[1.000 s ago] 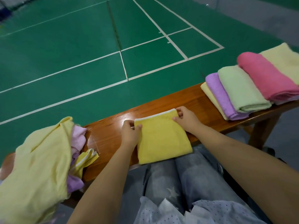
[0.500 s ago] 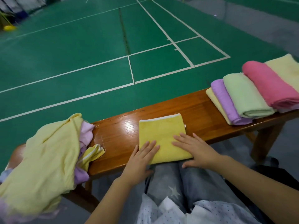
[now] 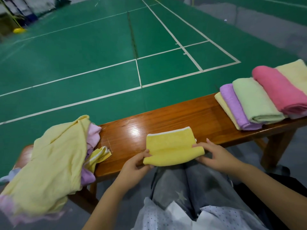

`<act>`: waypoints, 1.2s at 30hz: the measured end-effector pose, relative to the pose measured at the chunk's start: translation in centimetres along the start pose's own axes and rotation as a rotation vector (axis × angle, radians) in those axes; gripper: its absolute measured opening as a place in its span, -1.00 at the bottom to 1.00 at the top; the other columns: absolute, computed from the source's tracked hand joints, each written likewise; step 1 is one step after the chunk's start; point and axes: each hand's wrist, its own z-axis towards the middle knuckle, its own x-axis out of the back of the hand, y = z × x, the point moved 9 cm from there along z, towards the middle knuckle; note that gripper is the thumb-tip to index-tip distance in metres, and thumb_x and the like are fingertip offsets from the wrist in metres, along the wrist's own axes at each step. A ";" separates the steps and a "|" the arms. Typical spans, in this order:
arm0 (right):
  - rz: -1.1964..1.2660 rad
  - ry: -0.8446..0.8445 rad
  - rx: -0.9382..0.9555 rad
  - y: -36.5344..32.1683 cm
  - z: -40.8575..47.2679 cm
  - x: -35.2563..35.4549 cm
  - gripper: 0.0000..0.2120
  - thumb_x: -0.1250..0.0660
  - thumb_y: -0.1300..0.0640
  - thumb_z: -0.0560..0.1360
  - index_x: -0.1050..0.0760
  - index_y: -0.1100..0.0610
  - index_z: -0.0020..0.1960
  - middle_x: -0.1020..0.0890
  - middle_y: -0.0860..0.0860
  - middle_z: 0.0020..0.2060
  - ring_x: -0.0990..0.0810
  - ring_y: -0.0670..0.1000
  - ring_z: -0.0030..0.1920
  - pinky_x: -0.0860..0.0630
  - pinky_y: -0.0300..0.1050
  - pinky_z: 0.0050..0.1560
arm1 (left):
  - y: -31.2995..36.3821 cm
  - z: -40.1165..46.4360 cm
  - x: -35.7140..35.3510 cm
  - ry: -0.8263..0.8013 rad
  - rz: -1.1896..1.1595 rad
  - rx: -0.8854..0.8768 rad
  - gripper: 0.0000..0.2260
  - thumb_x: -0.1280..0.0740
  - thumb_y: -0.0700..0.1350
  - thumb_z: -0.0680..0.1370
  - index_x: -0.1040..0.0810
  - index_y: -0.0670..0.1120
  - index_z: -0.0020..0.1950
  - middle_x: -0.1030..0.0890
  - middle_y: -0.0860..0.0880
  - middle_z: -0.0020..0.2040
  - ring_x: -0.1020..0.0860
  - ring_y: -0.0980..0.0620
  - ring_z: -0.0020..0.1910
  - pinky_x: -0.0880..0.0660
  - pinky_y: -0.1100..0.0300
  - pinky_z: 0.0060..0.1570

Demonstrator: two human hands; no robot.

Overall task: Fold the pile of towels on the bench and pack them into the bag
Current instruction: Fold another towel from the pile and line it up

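A small yellow towel (image 3: 171,141) with a white far edge lies on the wooden bench (image 3: 191,117) in front of me. Its near edge is lifted and curled up off the bench. My left hand (image 3: 136,165) grips the near left corner, and my right hand (image 3: 214,155) pinches the near right corner. A loose pile of unfolded towels (image 3: 49,163), pale yellow with purple and pink ones, sits on the bench's left end. Folded towels (image 3: 259,98) in yellow, purple, green and pink lie in an overlapping row on the right end. No bag is in view.
Beyond the bench spreads a green court floor (image 3: 99,55) with white lines. My knees in grey jeans (image 3: 191,183) are right below the bench edge. A bench leg (image 3: 274,146) stands at the right.
My hands went from the towel's far corners to lying flat on its near part, and now they grip the near corners and lift that edge. The view has tilted up slightly.
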 end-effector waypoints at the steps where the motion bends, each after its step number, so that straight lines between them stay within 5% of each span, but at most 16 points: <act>1: 0.022 -0.019 -0.015 -0.2 -0.1 0.0 -0.84 -0.35 -0.15 0.46 -0.49 -0.32 0.03 -0.55 -0.38 0.09 -0.32 -0.01 0.40 -0.09 -0.03 0.48 | 0.0 0.1 -0.2 -0.012 -0.069 0.021 -0.81 -0.44 -0.06 0.49 -0.61 0.11 0.09 -0.60 0.26 0.12 -0.50 0.25 0.23 -0.44 0.31 0.15; 5: 0.035 0.062 -0.065 -0.8 0.3 0.6 -0.89 -0.29 -0.01 0.55 -0.50 -0.15 0.07 -0.61 -0.16 -0.03 -0.54 -0.08 0.08 -0.49 -0.06 0.08 | 0.0 1.0 -0.3 0.060 -0.127 0.102 -0.80 -0.33 0.09 0.54 -0.55 0.11 0.13 -0.61 0.13 0.03 -0.57 0.05 0.10 -0.56 0.00 0.10; 11: -0.111 0.210 -0.208 -0.3 1.9 0.4 -0.74 -0.21 -0.03 0.58 -0.46 0.17 -0.01 -0.57 0.07 -0.21 -0.55 0.06 -0.18 -0.46 0.04 -0.16 | 0.1 3.5 -0.3 0.205 0.041 0.224 -0.83 -0.20 0.01 0.63 -0.47 -0.01 0.17 -0.53 0.11 -0.05 -0.53 0.06 -0.02 -0.56 0.03 -0.05; 18: -0.068 0.283 -0.410 1.4 2.6 0.7 -0.72 -0.31 -0.07 0.52 -0.48 0.16 -0.01 -0.58 0.04 -0.14 -0.55 0.06 -0.10 -0.47 -0.03 -0.13 | -0.7 4.9 -0.3 0.336 0.190 0.306 -0.74 -0.17 0.01 0.65 -0.46 -0.12 0.21 -0.48 0.11 -0.17 -0.43 0.20 -0.21 -0.31 0.28 -0.34; 21: -0.056 0.252 -0.491 1.7 3.0 1.0 -0.71 -0.35 -0.09 0.49 -0.46 0.13 0.02 -0.56 0.03 -0.10 -0.53 0.03 -0.08 -0.42 -0.11 -0.22 | -0.9 5.2 -0.2 0.365 0.224 0.362 -0.71 -0.19 0.04 0.63 -0.47 -0.11 0.24 -0.51 0.07 -0.13 -0.47 0.14 -0.17 -0.39 0.21 -0.26; 25: -0.086 0.152 -0.585 1.6 3.5 1.5 -0.63 -0.39 -0.10 0.47 -0.42 0.14 0.08 -0.52 0.03 -0.05 -0.49 0.01 -0.06 -0.37 -0.15 -0.27 | -1.2 5.8 0.1 0.338 0.286 0.438 -0.66 -0.21 0.11 0.61 -0.47 -0.07 0.28 -0.54 0.04 -0.02 -0.53 -0.01 0.01 -0.49 -0.02 0.12; 29: 0.062 0.117 -0.658 1.2 2.8 0.8 -0.59 -0.44 -0.01 0.45 -0.37 0.18 0.13 -0.49 0.06 -0.06 -0.53 0.02 -0.12 -0.50 -0.17 -0.40 | -1.3 5.9 1.2 0.372 0.305 0.470 -0.74 -0.31 0.15 0.55 -0.43 -0.02 0.04 -0.56 0.02 -0.02 -0.51 0.00 -0.04 -0.49 -0.09 0.14; 32: 0.213 0.137 -0.684 1.2 1.8 -0.2 -0.58 -0.44 0.06 0.46 -0.33 0.18 0.17 -0.47 0.08 -0.02 -0.56 0.05 -0.10 -0.54 -0.18 -0.49 | -0.2 5.7 2.4 0.470 0.274 0.457 -0.64 -0.37 0.12 0.51 -0.44 -0.04 0.19 -0.49 -0.03 0.19 -0.48 -0.04 0.16 -0.45 -0.10 0.22; 36: 0.410 0.198 -0.702 1.6 0.4 -1.6 -0.65 -0.41 0.13 0.49 -0.31 0.18 0.14 -0.50 0.13 0.01 -0.62 0.12 -0.12 -0.64 0.00 -0.33 | 1.9 3.0 2.1 0.687 -0.169 0.394 -0.57 -0.35 0.00 0.56 -0.34 -0.03 0.39 -0.26 0.01 0.37 -0.32 -0.03 0.32 -0.38 0.00 0.24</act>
